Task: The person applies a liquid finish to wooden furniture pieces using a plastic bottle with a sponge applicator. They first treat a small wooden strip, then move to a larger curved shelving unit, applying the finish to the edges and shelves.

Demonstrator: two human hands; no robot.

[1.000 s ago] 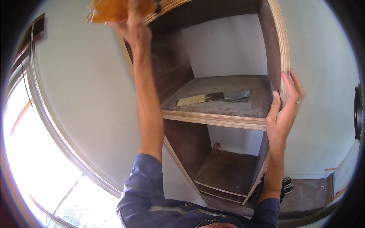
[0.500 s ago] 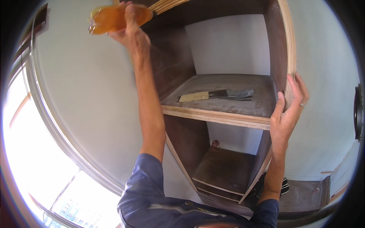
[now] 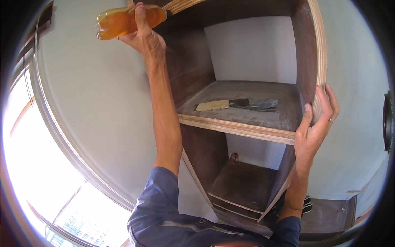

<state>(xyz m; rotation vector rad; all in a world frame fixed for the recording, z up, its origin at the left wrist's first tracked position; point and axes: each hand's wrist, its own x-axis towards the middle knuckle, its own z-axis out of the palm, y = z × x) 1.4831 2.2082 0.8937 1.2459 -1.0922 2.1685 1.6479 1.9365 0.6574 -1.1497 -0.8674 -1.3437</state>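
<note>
High at the upper left, my left hand (image 3: 147,37) is wrapped around a clear plastic bottle (image 3: 117,22) of amber liquid. The bottle lies nearly level, its dark narrow neck against the layered plywood front edge (image 3: 187,5) at the top of the cabinet. My right hand (image 3: 310,136), with a ring on one finger, holds the cabinet's right side panel (image 3: 322,53), thumb toward the inside and fingers on the outer face. Between my arms, a putty knife (image 3: 212,105) with a pale, worn handle and a grey blade lies on the middle shelf (image 3: 247,88).
Below the middle shelf is a lower compartment (image 3: 247,181) with a small reddish coil (image 3: 234,158) at its back. A bright window (image 3: 45,160) takes up the left side. A dark round object (image 3: 387,123) sits at the far right edge.
The cabinet and my right hand appear slightly farther right in the view. My left hand keeps its hold, and the bottle's neck stays at the top edge.
</note>
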